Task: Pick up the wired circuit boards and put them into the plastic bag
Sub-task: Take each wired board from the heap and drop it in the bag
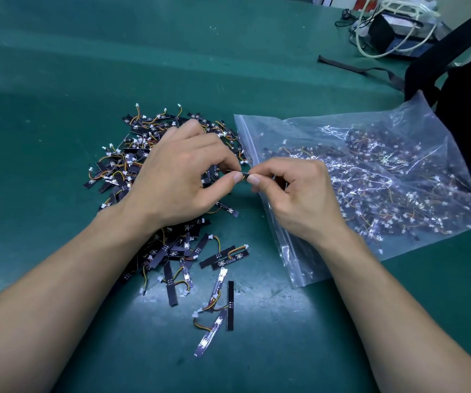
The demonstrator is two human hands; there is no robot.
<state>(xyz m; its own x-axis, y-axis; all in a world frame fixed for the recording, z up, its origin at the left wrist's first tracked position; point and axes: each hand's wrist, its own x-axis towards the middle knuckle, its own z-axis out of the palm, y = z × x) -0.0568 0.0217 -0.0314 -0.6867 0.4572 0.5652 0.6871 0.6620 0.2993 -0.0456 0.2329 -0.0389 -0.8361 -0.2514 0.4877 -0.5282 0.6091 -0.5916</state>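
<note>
Where left grip faces right grip, circuit board pinched between

I sit at a wide surface covered in a scuffed dark green mat, with a bright patch of light glaring off it close to me. At its far right corner a dark box sits among white cords, with a black strap lying flat nearby. A black bag stands at the right edge, below a pale wall.
</note>
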